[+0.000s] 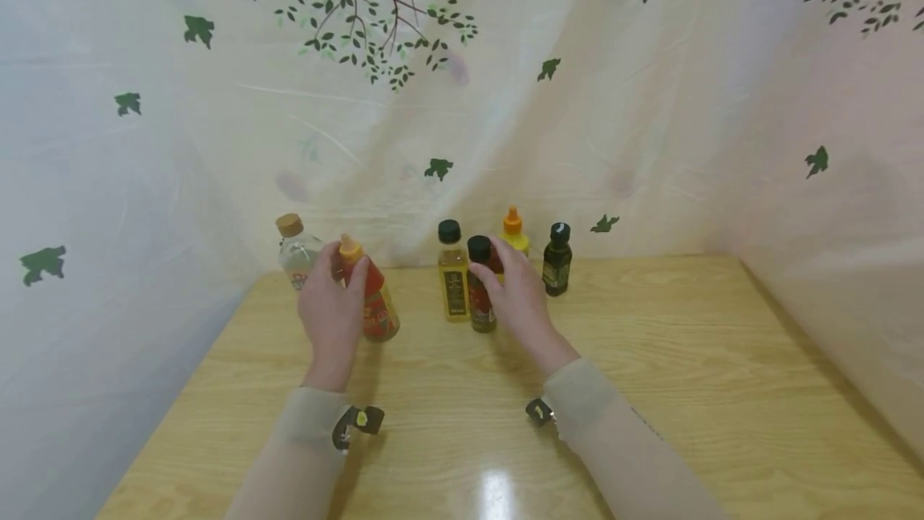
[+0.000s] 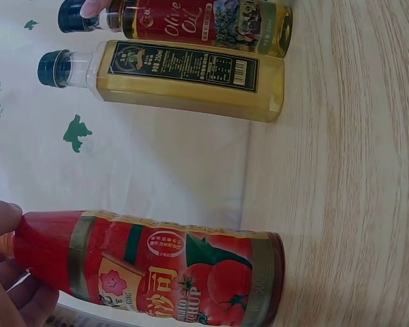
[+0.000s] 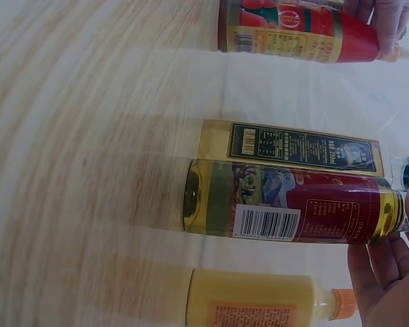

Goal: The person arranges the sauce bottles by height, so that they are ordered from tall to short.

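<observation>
My left hand point(image 1: 332, 311) grips a red ketchup bottle point(image 1: 378, 311) near its neck, just below the orange-yellow cap. In the left wrist view, tomatoes show on the label of this ketchup bottle point(image 2: 157, 266). My right hand point(image 1: 521, 295) holds a black-capped olive oil bottle point(image 1: 481, 307) around its top; its dark red label reads "Olive Oil" in the left wrist view. Close beside it, on the left, stands a square bottle of pale yellow oil point(image 1: 455, 291). Whether the two held bottles touch the table I cannot tell.
Behind my left hand stands a clear bottle point(image 1: 292, 251) with a tan cap. A yellow bottle point(image 3: 252, 300) with an orange cap stands behind my right hand, and a small dark bottle point(image 1: 557, 270) farther right. A leaf-printed curtain point(image 1: 686, 143) hangs behind the wooden table point(image 1: 650, 392).
</observation>
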